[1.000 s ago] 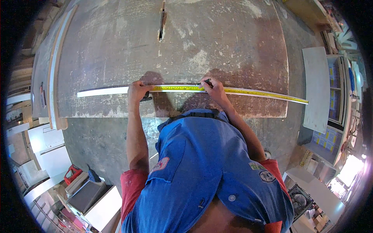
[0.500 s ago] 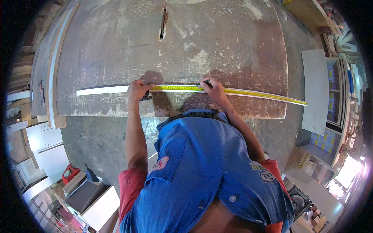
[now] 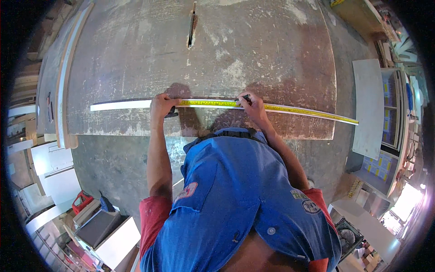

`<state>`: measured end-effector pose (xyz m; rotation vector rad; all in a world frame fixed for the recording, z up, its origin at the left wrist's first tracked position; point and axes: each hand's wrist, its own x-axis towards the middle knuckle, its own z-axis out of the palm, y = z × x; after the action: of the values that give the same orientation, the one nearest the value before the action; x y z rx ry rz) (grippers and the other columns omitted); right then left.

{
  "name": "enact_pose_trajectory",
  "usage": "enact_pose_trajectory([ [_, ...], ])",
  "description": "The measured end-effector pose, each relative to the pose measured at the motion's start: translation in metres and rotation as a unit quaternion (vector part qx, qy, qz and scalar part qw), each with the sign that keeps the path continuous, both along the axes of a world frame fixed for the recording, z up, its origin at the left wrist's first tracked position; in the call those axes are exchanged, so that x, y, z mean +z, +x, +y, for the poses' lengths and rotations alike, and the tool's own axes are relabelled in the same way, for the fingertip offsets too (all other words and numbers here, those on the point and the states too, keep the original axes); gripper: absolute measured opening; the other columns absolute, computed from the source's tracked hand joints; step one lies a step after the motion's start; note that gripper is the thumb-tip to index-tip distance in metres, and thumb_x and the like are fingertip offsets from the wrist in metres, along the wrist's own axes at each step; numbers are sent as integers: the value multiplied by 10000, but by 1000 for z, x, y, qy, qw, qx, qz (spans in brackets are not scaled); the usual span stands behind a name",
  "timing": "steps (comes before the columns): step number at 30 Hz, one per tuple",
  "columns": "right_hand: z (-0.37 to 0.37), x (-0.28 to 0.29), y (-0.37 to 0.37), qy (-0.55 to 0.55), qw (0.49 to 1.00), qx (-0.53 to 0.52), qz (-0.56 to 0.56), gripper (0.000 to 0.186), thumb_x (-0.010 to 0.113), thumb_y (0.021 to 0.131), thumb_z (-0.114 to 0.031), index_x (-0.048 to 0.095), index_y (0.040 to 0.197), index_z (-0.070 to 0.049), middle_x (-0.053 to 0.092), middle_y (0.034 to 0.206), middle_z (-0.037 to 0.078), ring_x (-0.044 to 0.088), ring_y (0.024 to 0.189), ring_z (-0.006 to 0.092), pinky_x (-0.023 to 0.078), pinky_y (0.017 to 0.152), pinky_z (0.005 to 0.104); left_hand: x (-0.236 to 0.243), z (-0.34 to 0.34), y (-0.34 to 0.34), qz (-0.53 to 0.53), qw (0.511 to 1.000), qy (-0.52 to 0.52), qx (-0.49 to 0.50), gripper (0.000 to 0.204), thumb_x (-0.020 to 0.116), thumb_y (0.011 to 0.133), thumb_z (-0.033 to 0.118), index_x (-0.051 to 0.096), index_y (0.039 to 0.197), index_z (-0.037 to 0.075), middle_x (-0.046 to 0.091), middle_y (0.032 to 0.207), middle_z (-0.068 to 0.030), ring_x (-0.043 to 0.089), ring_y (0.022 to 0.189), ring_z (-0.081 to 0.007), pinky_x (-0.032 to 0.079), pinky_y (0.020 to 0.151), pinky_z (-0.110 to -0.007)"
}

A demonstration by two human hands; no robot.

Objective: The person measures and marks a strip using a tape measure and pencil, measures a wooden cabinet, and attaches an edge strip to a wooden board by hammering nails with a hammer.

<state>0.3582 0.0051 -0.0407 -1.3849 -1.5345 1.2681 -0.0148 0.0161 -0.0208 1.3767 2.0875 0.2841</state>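
Note:
A long, narrow white strip point(image 3: 120, 105) lies across the worn brown tabletop point(image 3: 281, 68) near its front edge, its right end reaching past the table. The yellow blade of a tape measure point(image 3: 208, 104) is drawn out along the strip to that end. My left hand point(image 3: 159, 108) is closed around the tape measure's dark case, pressing at the strip; most of the case is hidden. Further right, my right hand point(image 3: 254, 110) pinches a short dark marking tool, perhaps a pencil or pen point(image 3: 245, 97), its point close to the tape's edge.
A saw blade point(image 3: 192, 29) sticks up through a slot in the table beyond my hands. A long fence point(image 3: 68, 77) runs along the left side. White panels point(image 3: 368, 106) and a shelf unit stand to the right. A drawer-like box point(image 3: 102, 229) sits behind me at left.
My right hand has slid slightly to the right along the tape with the marking tool. The left hand keeps its place on the tape measure.

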Motion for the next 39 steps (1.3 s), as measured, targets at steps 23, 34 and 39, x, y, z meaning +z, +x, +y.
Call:
enact_pose_trajectory([
  [23, 3, 2, 1, -81, 993, -27, 83, 182, 599, 956, -157, 621, 1055, -6, 718, 842, 88, 673, 744, 127, 534, 587, 276, 23, -3, 91, -8, 997, 14, -69, 358, 817, 694, 375, 693, 770, 49, 694, 774, -167, 683, 758, -333, 526, 684, -434],
  [34, 0, 21, -10, 35, 998, 17, -59, 105, 663, 881, -106, 661, 968, -49, 691, 825, 111, 651, 714, 165, 491, 618, 321, 24, 5, 88, -17, 997, -8, -79, 354, 814, 680, 376, 705, 741, 45, 695, 756, -170, 689, 741, -326, 531, 683, -431],
  [39, 1, 17, -11, 76, 996, 24, -41, 97, 661, 879, -106, 657, 958, -49, 696, 840, 113, 672, 738, 190, 509, 648, 324, 24, 6, 88, -19, 996, -41, -75, 366, 812, 675, 380, 704, 737, 36, 700, 783, -178, 691, 762, -327, 533, 694, -432],
])
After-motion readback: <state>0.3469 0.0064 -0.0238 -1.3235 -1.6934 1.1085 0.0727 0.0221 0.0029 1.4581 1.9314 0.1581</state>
